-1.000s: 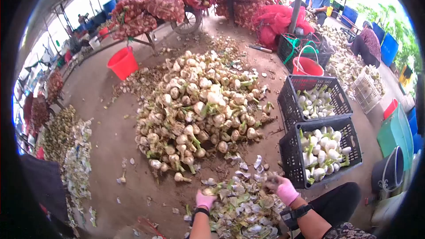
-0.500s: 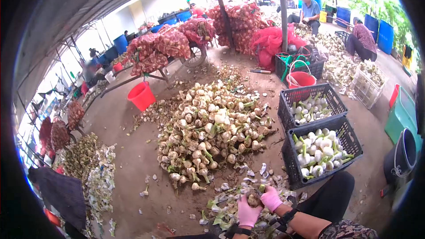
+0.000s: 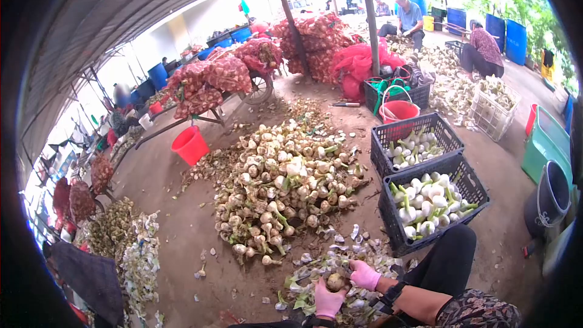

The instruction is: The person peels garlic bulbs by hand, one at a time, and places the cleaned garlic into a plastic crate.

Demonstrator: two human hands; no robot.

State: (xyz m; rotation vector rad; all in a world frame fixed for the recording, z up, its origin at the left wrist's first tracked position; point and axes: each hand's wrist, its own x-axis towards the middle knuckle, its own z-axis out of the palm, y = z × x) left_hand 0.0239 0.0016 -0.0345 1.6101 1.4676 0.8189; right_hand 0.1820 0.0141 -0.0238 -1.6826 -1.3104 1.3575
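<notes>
At the bottom centre, my left hand (image 3: 328, 299), in a pink glove, is closed around the lower side of a brownish garlic bulb (image 3: 336, 281). My right hand (image 3: 364, 275), also pink-gloved, is closed at the bulb's upper right, by its stem; whether it holds a tool is too small to tell. Peeled skins (image 3: 303, 285) lie beneath and around both hands. A large heap of unpeeled garlic (image 3: 285, 176) rises beyond them. White peeled bulbs with green stems fill a black crate (image 3: 388, 218) to the right.
A second black crate (image 3: 379, 152) stands behind the first, with a red bucket (image 3: 399, 111) beyond. Another red bucket (image 3: 190, 145) is left of the heap, near a cart loaded with net sacks (image 3: 212, 79). A dark bucket (image 3: 537, 206) stands right. Several people sit farther back.
The view has shifted, so the crates and heap appear farther left. My hands have moved slightly left and down in view, and more of the bulb's pale face shows between them.
</notes>
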